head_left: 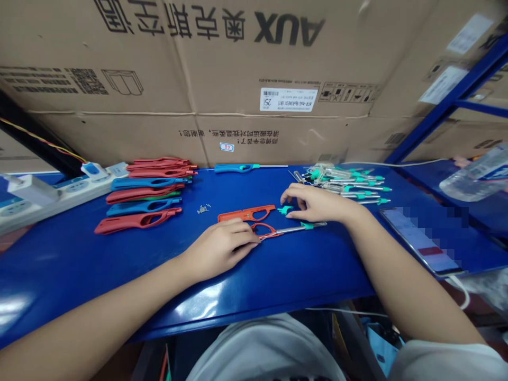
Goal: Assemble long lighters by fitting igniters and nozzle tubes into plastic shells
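Note:
My left hand (224, 247) is closed over an orange-red lighter shell (266, 230), its fingers on the handle part. A metal rod (289, 229) with a green piece (307, 225) extends from that shell to the right. Just behind lies a second orange shell half (238, 215), flat on the blue table (301, 280). My right hand (305, 203) has its thumb and fingers curved around a small green part (284, 210), near the right end of the orange shells. Whether its fingertips press on that part is hard to tell.
Red and blue shells (143, 194) are stacked at the left beside a power strip (75, 188). Small metal pins (203, 209) lie mid-table. A blue lighter (238, 168) rests near the cardboard (159, 132). Rods with green parts (349, 182), a phone (420, 241) and a bottle (472, 177) are right.

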A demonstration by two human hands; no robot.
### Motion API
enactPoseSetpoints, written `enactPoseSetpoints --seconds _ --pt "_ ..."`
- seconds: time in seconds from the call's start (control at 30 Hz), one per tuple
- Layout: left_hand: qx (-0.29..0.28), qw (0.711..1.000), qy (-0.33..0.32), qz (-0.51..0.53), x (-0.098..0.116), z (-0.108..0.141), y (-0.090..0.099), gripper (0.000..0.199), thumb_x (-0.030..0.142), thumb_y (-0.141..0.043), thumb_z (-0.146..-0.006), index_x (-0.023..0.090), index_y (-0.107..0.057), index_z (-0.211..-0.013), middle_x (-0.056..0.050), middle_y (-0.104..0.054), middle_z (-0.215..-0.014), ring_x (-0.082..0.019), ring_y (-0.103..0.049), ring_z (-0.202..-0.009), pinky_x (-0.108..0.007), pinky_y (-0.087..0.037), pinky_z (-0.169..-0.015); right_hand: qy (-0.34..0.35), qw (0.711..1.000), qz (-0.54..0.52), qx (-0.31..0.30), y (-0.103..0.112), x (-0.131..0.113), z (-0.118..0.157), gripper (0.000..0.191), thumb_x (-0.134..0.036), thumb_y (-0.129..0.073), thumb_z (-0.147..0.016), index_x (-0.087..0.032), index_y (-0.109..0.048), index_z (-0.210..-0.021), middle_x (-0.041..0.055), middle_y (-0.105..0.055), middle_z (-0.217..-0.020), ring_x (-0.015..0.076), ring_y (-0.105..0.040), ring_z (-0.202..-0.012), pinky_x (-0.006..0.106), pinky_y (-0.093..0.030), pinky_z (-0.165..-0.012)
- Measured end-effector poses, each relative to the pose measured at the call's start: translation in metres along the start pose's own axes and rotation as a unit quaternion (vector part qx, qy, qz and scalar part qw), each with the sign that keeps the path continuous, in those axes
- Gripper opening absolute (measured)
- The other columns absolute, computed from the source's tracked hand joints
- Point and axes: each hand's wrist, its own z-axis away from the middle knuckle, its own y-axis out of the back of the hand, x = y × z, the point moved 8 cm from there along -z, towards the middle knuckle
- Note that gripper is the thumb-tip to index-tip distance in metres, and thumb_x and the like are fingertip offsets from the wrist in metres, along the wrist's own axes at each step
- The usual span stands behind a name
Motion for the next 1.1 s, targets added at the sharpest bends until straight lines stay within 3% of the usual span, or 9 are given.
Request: enactPoseSetpoints --seconds 0.23,0.5,0.67,0.73,0.87,0.93,1.1 --pt "0.024 0.999 0.027 0.022 -0.011 0.0 0.0 0.015 0.019 -0.058 -0.099 0.021 -0.068 -0.11 -0.004 -0.07 -0.104 -0.017 -0.067 -0.094 -0.03 -0.054 -0.084 0.017 1.0 0.007 -0.013 -0.01 -0.011 -0.007 0.014 -0.029 -0.061 -0.093 -0.018 -0.063 -0.101 0.0083 -0.061 -0.106 0.0161 -0.056 -0.076 0.029 -0.044 -0.069" --pt "0.044 0.998 0.037 0.0 -0.008 -0.003 0.009 0.014 0.026 -0.063 -0.096 0.021 -0.068 -0.109 -0.006 -0.067 -0.103 -0.02 -0.062 -0.098 -0.035 -0.052 -0.088 0.022 1.0 0.005 0.006 -0.007 -0.012 -0.008 0.021 -0.024 -0.04 -0.101 -0.019 -0.061 -0.1 0.0102 -0.065 -0.105 0.0221 -0.06 -0.094 0.034 -0.045 -0.086" --pt "0.035 0.998 0.044 -0.002 -0.01 -0.003 0.009 0.013 0.031 -0.064 -0.096 0.02 -0.07 -0.102 -0.006 -0.066 -0.103 -0.02 -0.061 -0.097 -0.036 -0.051 -0.087 -0.033 0.999 -0.003 -0.018 -0.013 -0.002 -0.009 0.029 -0.016 -0.037 -0.098 -0.021 -0.058 -0.118 0.0065 -0.067 -0.09 0.0193 -0.059 -0.076 0.029 -0.043 -0.07" --pt "0.032 0.998 0.049 -0.004 -0.011 -0.003 0.009 0.015 0.032 -0.063 -0.097 0.02 -0.07 -0.101 -0.006 -0.066 -0.103 -0.021 -0.06 -0.098 -0.036 -0.051 -0.087 -0.04 0.999 0.008 -0.024 -0.015 -0.001 -0.009 0.028 -0.018 -0.039 -0.099 -0.021 -0.057 -0.121 0.0064 -0.068 -0.088 0.0189 -0.058 -0.072 0.028 -0.041 -0.066" --pt "0.033 0.998 0.054 -0.005 -0.011 -0.003 0.01 0.016 0.034 -0.062 -0.097 0.02 -0.071 -0.099 -0.006 -0.066 -0.104 -0.021 -0.061 -0.098 -0.037 -0.051 -0.088 -0.043 0.999 0.022 0.012 -0.005 -0.001 -0.007 0.022 -0.028 -0.041 -0.101 -0.02 -0.056 -0.115 0.0092 -0.069 -0.1 0.0201 -0.062 -0.083 0.028 -0.042 -0.07" --pt "0.034 0.998 0.056 -0.003 -0.012 -0.002 0.01 0.017 0.035 -0.063 -0.096 0.02 -0.071 -0.1 -0.006 -0.066 -0.105 -0.021 -0.061 -0.1 -0.037 -0.051 -0.089 -0.051 0.998 0.018 0.017 0.001 0.001 -0.004 0.022 -0.035 -0.046 -0.1 -0.02 -0.055 -0.112 0.0072 -0.069 -0.093 0.0191 -0.061 -0.077 0.028 -0.041 -0.067" --pt "0.035 0.998 0.057 0.004 -0.014 -0.001 0.009 0.021 0.04 -0.069 -0.092 0.021 -0.071 -0.101 -0.006 -0.066 -0.107 -0.022 -0.062 -0.102 -0.037 -0.052 -0.09 -0.048 0.998 0.031 -0.021 0.007 0.004 0.006 0.035 -0.05 -0.071 -0.082 -0.02 -0.063 -0.098 0.0057 -0.067 -0.092 0.0176 -0.058 -0.073 0.028 -0.041 -0.063"
